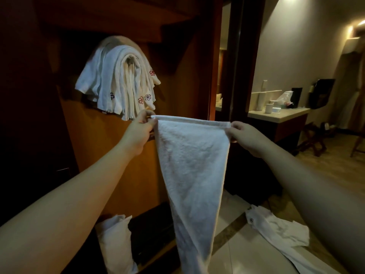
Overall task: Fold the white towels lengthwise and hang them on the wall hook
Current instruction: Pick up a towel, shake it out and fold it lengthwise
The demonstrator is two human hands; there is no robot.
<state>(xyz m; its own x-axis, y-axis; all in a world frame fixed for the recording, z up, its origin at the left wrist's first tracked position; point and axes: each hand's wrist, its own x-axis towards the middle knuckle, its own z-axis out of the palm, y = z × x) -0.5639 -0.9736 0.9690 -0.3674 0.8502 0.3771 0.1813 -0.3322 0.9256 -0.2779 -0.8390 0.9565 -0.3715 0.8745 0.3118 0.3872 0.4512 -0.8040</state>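
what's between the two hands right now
In the head view, the top hem of the held white towel spans the stretch from the left hand to the right hand; each pinches a corner, and the rest hangs down.

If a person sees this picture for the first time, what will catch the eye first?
First, the white towel stretched in the centre, its top edge pinched by the left hand and the right hand. Next, the bundle of folded towels hanging on the wooden wall at upper left. More white towels lie on the floor at lower right.
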